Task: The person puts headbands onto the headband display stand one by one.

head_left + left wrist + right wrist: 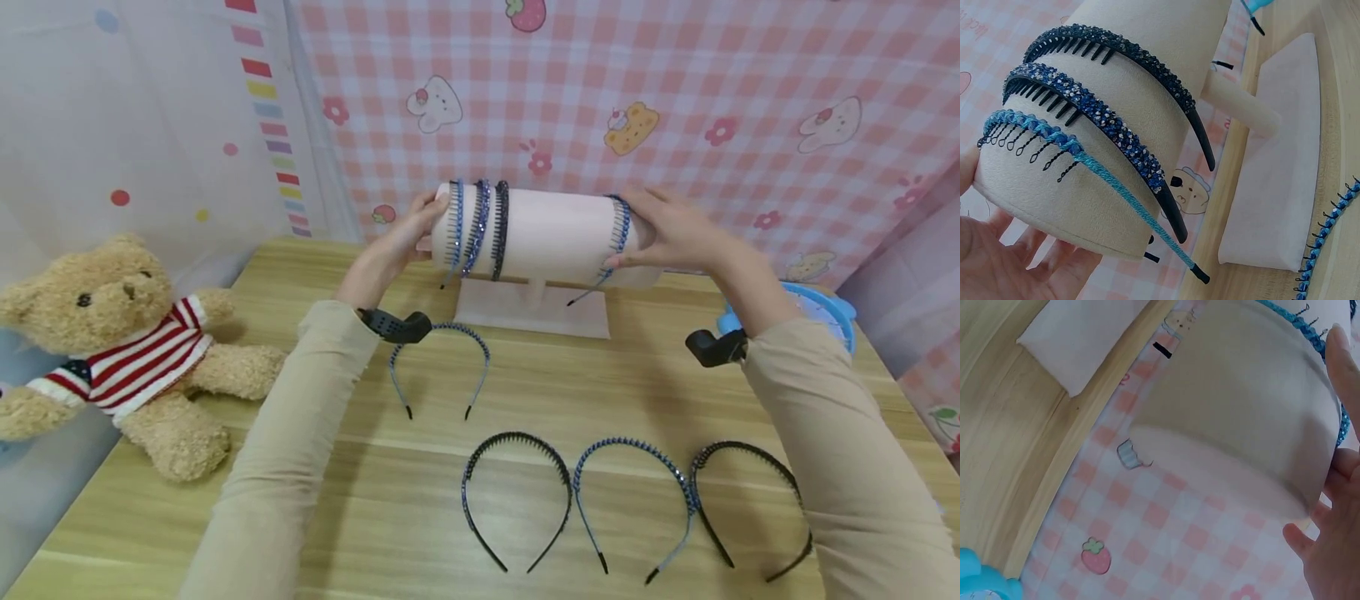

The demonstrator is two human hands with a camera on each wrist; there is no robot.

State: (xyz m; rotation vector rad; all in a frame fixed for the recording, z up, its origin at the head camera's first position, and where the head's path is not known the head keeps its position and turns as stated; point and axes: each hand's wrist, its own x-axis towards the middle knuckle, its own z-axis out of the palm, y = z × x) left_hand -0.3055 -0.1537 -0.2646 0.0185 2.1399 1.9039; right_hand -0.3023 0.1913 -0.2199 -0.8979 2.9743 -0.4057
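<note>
A pale padded roll point(558, 233) on a stand lies across the back of the table. At its left end my left hand point(408, 225) supports the rim; the left wrist view shows its fingers point(1029, 253) fairly straight against the end. Near that hand sit a blue braided headband point(1141, 200), a blue glitter headband point(1094, 112) and a black beaded headband point(1141, 56), side by side. Toward the right end, my right hand point(671, 229) holds another blue headband point(621, 225) against the roll, thumb in front. Its other fingers are partly hidden in the right wrist view.
One blue headband point(438, 329) lies before the stand's base point(532, 321). Nearer the front lie a black headband point(471, 471), a blue headband point(637, 442) and a dark headband point(750, 448). A teddy bear point(157, 350) sits left; a blue-rimmed container point(832, 304) stands right.
</note>
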